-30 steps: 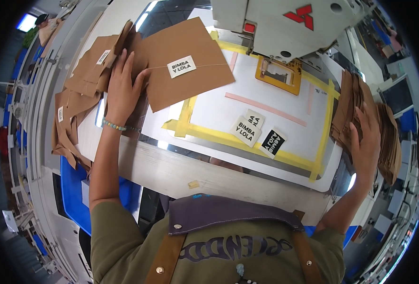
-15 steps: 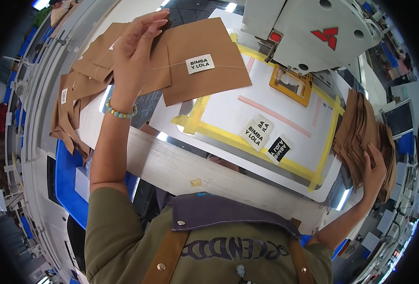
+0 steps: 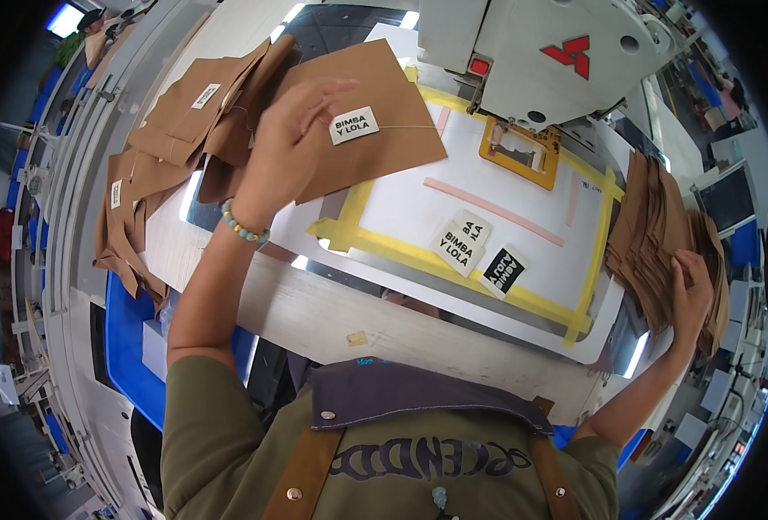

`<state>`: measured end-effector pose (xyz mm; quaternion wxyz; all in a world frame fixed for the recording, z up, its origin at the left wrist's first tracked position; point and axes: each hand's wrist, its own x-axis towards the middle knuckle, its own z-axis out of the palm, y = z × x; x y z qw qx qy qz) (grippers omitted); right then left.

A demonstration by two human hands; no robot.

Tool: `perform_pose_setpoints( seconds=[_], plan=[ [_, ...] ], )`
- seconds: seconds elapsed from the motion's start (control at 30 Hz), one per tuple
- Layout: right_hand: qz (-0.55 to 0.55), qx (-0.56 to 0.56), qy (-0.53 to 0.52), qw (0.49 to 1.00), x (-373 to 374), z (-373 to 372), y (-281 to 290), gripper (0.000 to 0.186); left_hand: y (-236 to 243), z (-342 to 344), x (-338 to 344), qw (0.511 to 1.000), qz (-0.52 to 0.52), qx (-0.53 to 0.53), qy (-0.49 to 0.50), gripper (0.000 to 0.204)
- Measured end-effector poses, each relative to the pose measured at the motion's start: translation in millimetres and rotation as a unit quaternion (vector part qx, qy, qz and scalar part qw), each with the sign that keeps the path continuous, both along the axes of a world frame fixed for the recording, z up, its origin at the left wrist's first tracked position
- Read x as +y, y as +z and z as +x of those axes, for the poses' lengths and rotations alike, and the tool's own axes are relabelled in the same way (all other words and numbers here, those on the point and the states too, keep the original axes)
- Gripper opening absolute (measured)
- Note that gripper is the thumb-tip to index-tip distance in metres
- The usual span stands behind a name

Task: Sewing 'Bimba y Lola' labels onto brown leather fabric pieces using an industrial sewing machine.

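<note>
A brown fabric panel (image 3: pixel 393 91) with a sewn-on white label (image 3: pixel 353 126) lies partly over the machine's white template, a loose thread trailing from the label. My left hand (image 3: pixel 293 143) is over this panel's left part, fingers stretched toward the label and slightly blurred; nothing shows in its grasp. On the right, the fingers of my right hand (image 3: pixel 692 290) are pinched together at the near edge of a stack of brown panels (image 3: pixel 648 243). The exact piece between them is partly hidden.
The sewing machine head (image 3: pixel 549 65) stands over a yellow clamp frame (image 3: pixel 520 154). Loose labels (image 3: pixel 462 243) lie on the yellow-taped template (image 3: pixel 401 204). More labelled brown panels (image 3: pixel 172 130) are piled at left, above a blue bin (image 3: pixel 128 347).
My left hand has come down and to the right, over the labelled panel. Behind it, the piled panels at left have shifted and bunched up. My right fingers have drawn closer together at the stack.
</note>
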<state>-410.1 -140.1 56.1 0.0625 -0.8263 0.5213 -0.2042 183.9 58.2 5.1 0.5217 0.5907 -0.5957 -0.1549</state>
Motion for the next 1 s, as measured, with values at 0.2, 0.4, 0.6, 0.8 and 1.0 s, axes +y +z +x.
perform_pose_setpoints(
  seconds=[0.2, 0.4, 0.6, 0.8, 1.0],
  plan=[
    [-0.037, 0.027, -0.004, 0.999, -6.4, -17.2, 6.6, 0.016, -62.4, 10.8, -24.3, 0.898, 0.104, -0.422, 0.074, 0.057],
    [0.013, -0.093, -0.029, 0.995, -24.3, -1.2, -7.3, 0.019, -48.3, 46.0, -24.5, 0.899, 0.138, -0.416, 0.001, 0.065],
    [-0.125, -0.163, -0.012, 0.979, -12.0, 15.6, -7.4, 0.017, -13.9, -1.7, -20.2, 0.893, 0.039, -0.447, -0.029, 0.055],
    [-0.248, 0.102, 0.249, 0.930, 13.2, 116.6, -47.1, 0.010, 8.7, -116.5, -32.8, 0.930, -0.033, -0.324, -0.168, 0.059],
    [-0.270, 0.068, 0.382, 0.881, 46.8, 184.1, -77.6, 0.010, -18.0, -168.2, -70.4, 0.890, -0.108, -0.394, -0.203, 0.040]
  ],
)
